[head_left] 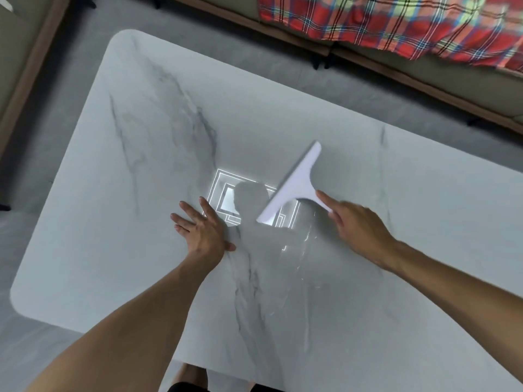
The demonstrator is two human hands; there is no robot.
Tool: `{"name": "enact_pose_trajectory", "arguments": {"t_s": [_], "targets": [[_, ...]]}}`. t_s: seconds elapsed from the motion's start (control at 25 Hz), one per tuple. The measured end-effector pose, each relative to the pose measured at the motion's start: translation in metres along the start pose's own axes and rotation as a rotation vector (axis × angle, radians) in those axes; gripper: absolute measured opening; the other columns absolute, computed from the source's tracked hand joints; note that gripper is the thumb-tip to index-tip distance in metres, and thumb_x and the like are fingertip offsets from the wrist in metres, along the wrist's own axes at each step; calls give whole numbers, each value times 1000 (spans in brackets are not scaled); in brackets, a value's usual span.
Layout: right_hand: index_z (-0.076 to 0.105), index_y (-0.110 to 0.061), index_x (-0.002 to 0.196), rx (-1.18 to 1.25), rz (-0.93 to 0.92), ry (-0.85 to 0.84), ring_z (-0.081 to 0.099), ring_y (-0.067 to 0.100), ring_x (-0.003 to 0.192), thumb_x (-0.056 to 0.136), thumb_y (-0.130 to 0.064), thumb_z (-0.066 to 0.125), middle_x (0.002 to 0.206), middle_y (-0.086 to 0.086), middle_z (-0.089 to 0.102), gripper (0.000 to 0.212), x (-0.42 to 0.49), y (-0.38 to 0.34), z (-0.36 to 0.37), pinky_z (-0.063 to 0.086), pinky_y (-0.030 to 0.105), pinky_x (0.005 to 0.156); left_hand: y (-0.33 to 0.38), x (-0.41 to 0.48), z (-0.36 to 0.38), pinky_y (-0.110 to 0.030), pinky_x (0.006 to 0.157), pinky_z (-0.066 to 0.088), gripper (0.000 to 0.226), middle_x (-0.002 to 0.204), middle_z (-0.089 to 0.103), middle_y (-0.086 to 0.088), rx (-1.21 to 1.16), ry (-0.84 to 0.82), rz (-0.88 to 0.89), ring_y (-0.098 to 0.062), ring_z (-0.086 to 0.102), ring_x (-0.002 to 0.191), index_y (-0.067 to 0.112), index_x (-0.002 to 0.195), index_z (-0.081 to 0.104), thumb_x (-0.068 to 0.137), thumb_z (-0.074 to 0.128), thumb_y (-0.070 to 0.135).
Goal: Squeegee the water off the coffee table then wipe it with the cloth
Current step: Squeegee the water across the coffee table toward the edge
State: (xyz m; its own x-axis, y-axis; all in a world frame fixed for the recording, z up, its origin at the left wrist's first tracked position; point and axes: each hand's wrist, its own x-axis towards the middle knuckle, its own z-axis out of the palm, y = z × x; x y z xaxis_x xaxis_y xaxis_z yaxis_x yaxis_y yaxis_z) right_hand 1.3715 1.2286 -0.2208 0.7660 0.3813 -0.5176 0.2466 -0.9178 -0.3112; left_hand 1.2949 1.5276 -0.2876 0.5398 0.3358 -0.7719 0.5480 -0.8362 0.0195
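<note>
A white squeegee lies blade-down on the marble-look coffee table, near its middle. My right hand grips its handle, with the index finger stretched along it. My left hand rests flat on the tabletop to the left of the squeegee, fingers spread, holding nothing. A thin film of water with bright streaks lies on the table just in front of the squeegee, between my two arms. No cloth is in view.
A sofa with a red plaid blanket runs along the far side of the table. Another seat stands at the far left. Grey floor surrounds the table. A ceiling light reflection glares on the tabletop.
</note>
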Motion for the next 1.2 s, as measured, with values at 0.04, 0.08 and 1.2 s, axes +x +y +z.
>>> {"name": "enact_pose_trajectory", "arguments": {"t_s": [0.04,0.08,1.2], "targets": [[26,-43,148,-46,37,-26,61,31,77,99,-25,39,89,4,61,54,-24,18,0,45,36,64,1,-1,-1,-63,115,9,138,147,-22,-44,6,-3,-2,-66,-11,135,2,147,-22,66,81,47],[26,-44,149,-94,75,-58,61,29,75,100,-25,39,87,2,60,54,-47,33,-1,44,35,62,0,-2,-1,-62,115,8,138,146,-23,-43,8,-7,-6,-65,-11,135,3,147,-22,67,81,47],[47,-38,140,255,447,123,66,34,97,98,-28,46,110,11,71,43,-98,88,-24,50,38,81,86,-44,10,-56,117,11,84,153,-9,-37,70,78,386,-60,1,139,12,153,-9,87,43,-1]]}}
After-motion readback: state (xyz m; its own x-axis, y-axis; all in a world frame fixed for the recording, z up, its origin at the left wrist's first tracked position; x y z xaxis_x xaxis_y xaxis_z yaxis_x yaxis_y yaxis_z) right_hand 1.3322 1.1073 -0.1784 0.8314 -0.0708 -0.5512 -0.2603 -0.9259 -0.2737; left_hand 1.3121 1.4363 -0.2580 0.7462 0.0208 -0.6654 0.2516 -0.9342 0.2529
